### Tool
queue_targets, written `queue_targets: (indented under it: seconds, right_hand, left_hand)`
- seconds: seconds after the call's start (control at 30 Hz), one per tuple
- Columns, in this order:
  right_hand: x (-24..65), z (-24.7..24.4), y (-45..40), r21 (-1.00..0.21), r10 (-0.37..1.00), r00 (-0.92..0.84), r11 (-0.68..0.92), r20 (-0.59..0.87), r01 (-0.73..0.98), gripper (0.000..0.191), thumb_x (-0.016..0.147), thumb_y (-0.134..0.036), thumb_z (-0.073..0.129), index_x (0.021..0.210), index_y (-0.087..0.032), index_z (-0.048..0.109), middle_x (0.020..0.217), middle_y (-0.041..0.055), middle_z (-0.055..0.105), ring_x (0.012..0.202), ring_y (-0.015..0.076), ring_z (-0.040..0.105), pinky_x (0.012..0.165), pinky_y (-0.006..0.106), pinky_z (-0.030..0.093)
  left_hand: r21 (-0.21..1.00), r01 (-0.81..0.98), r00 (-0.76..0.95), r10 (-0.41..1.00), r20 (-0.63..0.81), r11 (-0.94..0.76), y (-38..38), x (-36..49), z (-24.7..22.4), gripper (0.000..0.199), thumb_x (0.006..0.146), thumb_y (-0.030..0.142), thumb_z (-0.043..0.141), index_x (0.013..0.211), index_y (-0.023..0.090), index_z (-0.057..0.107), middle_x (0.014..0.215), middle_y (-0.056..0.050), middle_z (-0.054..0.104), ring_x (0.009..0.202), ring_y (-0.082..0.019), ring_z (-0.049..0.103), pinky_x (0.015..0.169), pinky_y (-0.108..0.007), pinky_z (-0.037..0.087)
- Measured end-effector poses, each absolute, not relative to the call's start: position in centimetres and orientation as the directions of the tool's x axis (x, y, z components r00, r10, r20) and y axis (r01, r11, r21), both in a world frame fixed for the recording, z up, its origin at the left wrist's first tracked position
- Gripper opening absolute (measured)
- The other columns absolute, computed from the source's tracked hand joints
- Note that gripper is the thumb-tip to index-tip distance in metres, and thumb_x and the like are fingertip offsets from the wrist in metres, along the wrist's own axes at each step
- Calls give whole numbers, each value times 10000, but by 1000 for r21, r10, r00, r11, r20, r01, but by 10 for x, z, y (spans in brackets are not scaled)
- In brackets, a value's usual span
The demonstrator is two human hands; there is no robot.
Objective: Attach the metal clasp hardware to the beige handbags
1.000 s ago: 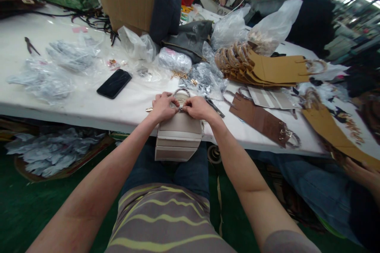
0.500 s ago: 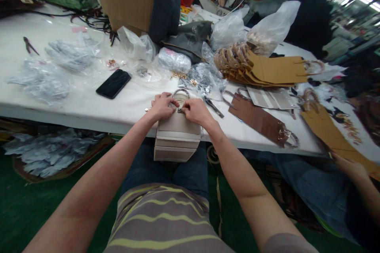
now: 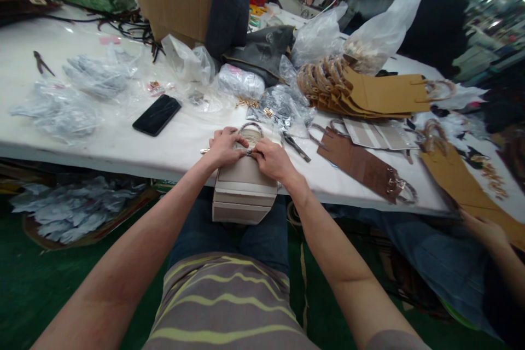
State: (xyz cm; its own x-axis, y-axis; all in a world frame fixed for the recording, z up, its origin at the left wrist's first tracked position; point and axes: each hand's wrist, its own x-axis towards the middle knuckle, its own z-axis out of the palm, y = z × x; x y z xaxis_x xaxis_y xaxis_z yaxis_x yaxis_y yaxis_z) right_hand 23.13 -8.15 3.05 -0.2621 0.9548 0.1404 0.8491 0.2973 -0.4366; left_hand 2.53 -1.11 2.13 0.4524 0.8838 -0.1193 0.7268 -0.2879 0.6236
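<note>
A beige bag panel point(image 3: 245, 188) with a wrapped handle point(image 3: 251, 127) at its far end lies over the table's front edge and hangs down toward my lap. On its left side rests my left hand point(image 3: 226, 147), fingers bent and thumb reaching to the panel's middle. My right hand point(image 3: 268, 157) is closed in a pinch from the right. Between the two sets of fingertips is a small dark metal piece point(image 3: 248, 152), partly hidden by them. Just right of my right hand lies a dark tool point(image 3: 296, 147).
A black phone point(image 3: 156, 115), plastic bags point(image 3: 57, 109) and pliers point(image 3: 42, 63) lie left. A cardboard box point(image 3: 172, 0) stands behind. Stacked tan panels point(image 3: 381, 93) and a brown panel point(image 3: 359, 163) lie right, near another person's hand point(image 3: 486, 229).
My right hand has shifted slightly, its fingertips now nearer my left thumb over the metal piece. The view has turned a little; the bag panel stays in place.
</note>
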Motion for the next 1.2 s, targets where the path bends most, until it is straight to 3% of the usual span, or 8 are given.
queue_targets:
  seconds: [0.2,0.4,0.53,0.67,0.77,0.97,1.2]
  right_hand:
    - [236,34,-80,-454,936,-331,348,119,821,211,1080,-154,600,915,-202,723,1019,85,697,966,242,619,877,348,483]
    - [236,34,-81,-531,947,-282,320,153,785,173,1035,-137,660,922,-185,782,1008,86,744,951,233,661,880,348,480]
    - [233,33,-73,-608,985,-132,172,110,775,92,960,-176,788,874,-190,817,900,46,783,826,198,653,800,327,442]
    - [230,35,-66,-619,999,-52,43,4,784,135,967,-244,800,849,-180,818,819,33,779,758,184,627,726,316,387]
    - [230,35,-65,-593,995,-98,72,-12,802,139,1004,-246,752,892,-185,806,861,41,785,794,194,631,737,317,375]
    - [233,31,-72,-587,981,-173,193,91,786,129,1035,-231,686,927,-198,748,973,63,777,889,221,640,824,336,420]
    - [233,31,-75,-636,982,-163,187,98,749,148,1041,-258,644,926,-205,721,954,55,761,881,221,636,819,335,442]
  left_hand:
    - [634,723,425,900,-96,-274,-15,28,21,243,936,447,811,1158,355,849,1667,-45,530,1550,-394,418,1291,-643,383]
    - [635,733,398,911,-107,-245,-18,31,25,218,921,404,840,1128,338,858,1670,-53,527,1542,-406,431,1275,-645,402]
    - [636,729,406,908,-103,-253,-17,30,24,238,916,406,852,1142,331,858,1670,-64,524,1538,-418,428,1270,-654,403]
    - [642,717,438,892,-110,-273,-12,26,19,263,927,426,840,1179,351,854,1686,-48,503,1549,-418,413,1284,-655,391]
    - [653,700,475,872,-121,-290,-9,23,16,292,926,439,827,1209,368,846,1699,-35,484,1561,-414,401,1300,-645,387]
    - [653,691,514,846,-141,-311,-6,16,19,351,906,439,808,1251,378,834,1719,-38,462,1593,-415,373,1334,-656,357]
    - [651,697,518,839,-166,-301,-7,16,23,372,896,392,775,1265,389,825,1726,-18,460,1596,-420,366,1327,-653,365]
